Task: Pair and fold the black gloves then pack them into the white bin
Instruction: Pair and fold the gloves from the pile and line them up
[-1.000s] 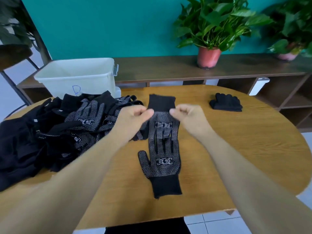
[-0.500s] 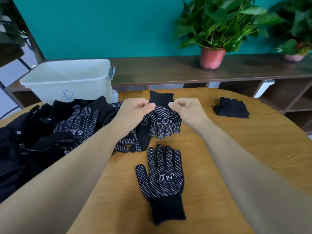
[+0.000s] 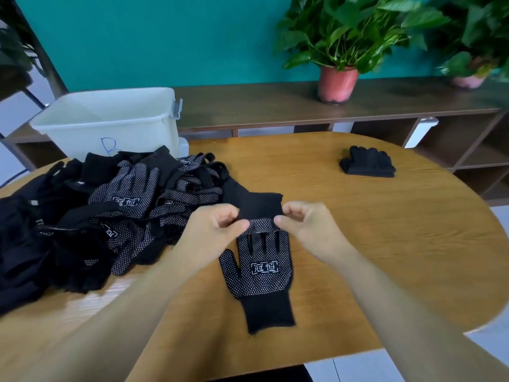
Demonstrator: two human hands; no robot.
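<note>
On the table, lying glove (image 3: 259, 274): black knit, palm up, covered in white dots, with a white boxed logo on the palm and a plain black cuff.
Lying glove, direction: the long axis runs straight out from the person. The cuff is toward the near edge, the fingers point away, and the thumb sticks out to the left.
Held glove (image 3: 260, 209): black, showing a plain cuff and a narrow band of dotted palm. The band lies over the lying glove's fingertips.
Held glove, direction: the cuff points away from the person, roughly in line with the lying glove.
Left hand (image 3: 217, 230): thumb and curled fingers pinch the held glove's left edge, where cuff meets dots.
Right hand (image 3: 300, 224): thumb and curled fingers pinch the right edge at the same level.
Glove pile (image 3: 124, 210): a loose heap of matching dotted black gloves just left of the hands.
Folded pair (image 3: 367, 165): a compact black bundle lying well apart on the far right of the table.
White bin (image 3: 110, 122): behind the pile, with a blue "B" on its front wall; its base is hidden.
Table (image 3: 385, 244): rounded wooden top.
Beyond: a dark shelf unit (image 3: 275, 106) bearing a potted plant (image 3: 337, 84), against a teal wall (image 3: 165, 37).
</note>
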